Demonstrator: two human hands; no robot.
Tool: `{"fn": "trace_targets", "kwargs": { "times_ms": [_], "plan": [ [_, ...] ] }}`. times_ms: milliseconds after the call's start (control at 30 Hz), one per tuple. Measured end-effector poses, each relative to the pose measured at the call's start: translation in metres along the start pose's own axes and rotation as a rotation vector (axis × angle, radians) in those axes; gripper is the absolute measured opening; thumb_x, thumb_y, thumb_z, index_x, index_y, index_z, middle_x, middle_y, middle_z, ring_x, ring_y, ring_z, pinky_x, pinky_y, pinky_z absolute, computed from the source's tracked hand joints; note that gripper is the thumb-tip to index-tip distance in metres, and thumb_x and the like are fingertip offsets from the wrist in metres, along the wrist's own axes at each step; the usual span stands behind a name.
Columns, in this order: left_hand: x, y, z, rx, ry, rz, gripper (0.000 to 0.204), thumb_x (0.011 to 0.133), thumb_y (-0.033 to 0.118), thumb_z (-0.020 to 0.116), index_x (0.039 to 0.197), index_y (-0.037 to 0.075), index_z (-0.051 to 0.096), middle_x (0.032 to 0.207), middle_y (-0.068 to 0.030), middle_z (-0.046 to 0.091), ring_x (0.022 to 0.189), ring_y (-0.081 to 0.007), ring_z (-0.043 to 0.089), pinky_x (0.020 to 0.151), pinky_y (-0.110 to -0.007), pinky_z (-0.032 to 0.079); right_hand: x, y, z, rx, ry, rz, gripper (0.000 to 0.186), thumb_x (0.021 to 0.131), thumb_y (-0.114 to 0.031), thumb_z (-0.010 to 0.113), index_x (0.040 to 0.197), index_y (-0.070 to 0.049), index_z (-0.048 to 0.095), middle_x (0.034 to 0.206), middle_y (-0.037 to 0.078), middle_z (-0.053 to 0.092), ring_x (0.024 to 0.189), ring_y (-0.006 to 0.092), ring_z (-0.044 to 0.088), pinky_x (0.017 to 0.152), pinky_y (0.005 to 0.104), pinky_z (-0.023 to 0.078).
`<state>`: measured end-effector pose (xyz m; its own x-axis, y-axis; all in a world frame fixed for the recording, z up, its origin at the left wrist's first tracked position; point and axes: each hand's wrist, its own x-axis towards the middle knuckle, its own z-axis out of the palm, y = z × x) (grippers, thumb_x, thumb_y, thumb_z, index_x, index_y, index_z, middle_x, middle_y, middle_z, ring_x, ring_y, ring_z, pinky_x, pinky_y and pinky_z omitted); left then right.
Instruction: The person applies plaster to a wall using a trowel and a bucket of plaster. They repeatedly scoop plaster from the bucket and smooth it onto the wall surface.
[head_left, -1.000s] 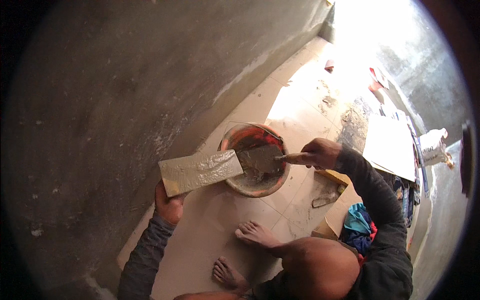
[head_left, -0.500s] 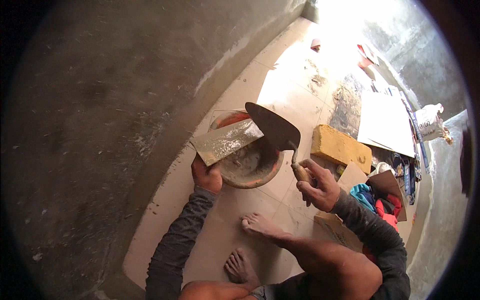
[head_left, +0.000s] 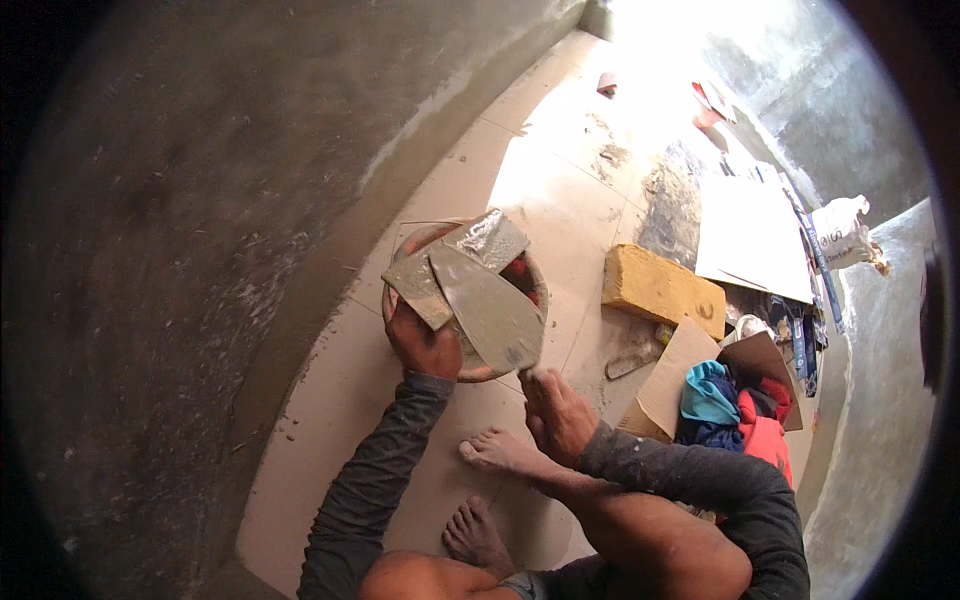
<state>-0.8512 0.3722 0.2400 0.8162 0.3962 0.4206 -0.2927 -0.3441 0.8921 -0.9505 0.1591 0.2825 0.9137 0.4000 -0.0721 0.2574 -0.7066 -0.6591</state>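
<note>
My left hand (head_left: pixel 425 342) grips the near end of a narrow rectangular tile strip (head_left: pixel 492 240), its upper face wet and shiny. In my right hand (head_left: pixel 560 412) is a pointing trowel; the handle is hidden by the fingers. The trowel's broad blade (head_left: pixel 488 312) lies across the middle of the tile, and a grey wet film coats it. Under both sits a round orange-brown basin (head_left: pixel 422 238) smeared with grey mortar. Tile and blade cover most of its inside.
A grey plastered wall (head_left: pixel 200 250) rises along the left. To the right lie a yellow sponge block (head_left: pixel 662 290), a cardboard box (head_left: pixel 668 385) with coloured cloths (head_left: pixel 710 392), white sheets (head_left: pixel 755 240) and a white bag (head_left: pixel 842 232). My bare feet (head_left: pixel 490 450) rest on the tiled floor.
The trowel has come down and left, its blade turning from dark raised side to lying over the tile. My right hand moved nearer the basin. The view shifted slightly.
</note>
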Motion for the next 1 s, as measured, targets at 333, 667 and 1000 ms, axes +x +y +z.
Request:
{"fn": "trace_targets", "kwargs": {
  "times_ms": [333,667,1000],
  "plan": [
    [-0.001,-0.019,-0.028,-0.047,0.018,-0.086,0.029,0.079,-0.002,0.063,0.108,-0.004,0.062,0.101,-0.0203,0.069,0.093,-0.0348,0.069,0.085,-0.038,0.052,0.007,-0.03,-0.063,0.01,0.081,-0.048,0.025,0.079,-0.005,0.048,0.103,0.001,0.05,0.085,0.023,0.051,0.075,0.0403,0.055,0.068,0.0462,0.045],
    [-0.011,-0.004,-0.029,-0.089,-0.04,0.012,0.028,0.085,0.011,0.065,0.109,-0.005,0.064,0.104,-0.0182,0.07,0.099,-0.0284,0.068,0.089,-0.036,0.051,0.06,-0.012,-0.042,0.246,-0.156,0.223,0.046,0.105,-0.036,0.039,0.08,0.0,0.05,0.057,0.01,0.05,0.055,0.0211,0.052,0.055,0.0408,0.043],
    [-0.027,-0.025,-0.043,0.059,-0.029,0.006,0.02,0.08,0.003,0.06,0.099,-0.004,0.063,0.089,-0.0185,0.07,0.082,-0.0348,0.07,0.074,-0.037,0.054,-0.001,-0.03,-0.079,-0.164,-0.098,0.028,0.031,0.084,-0.012,0.062,0.11,0.001,0.05,0.086,0.023,0.054,0.078,0.0442,0.061,0.066,0.0493,0.047]
  ]
}}
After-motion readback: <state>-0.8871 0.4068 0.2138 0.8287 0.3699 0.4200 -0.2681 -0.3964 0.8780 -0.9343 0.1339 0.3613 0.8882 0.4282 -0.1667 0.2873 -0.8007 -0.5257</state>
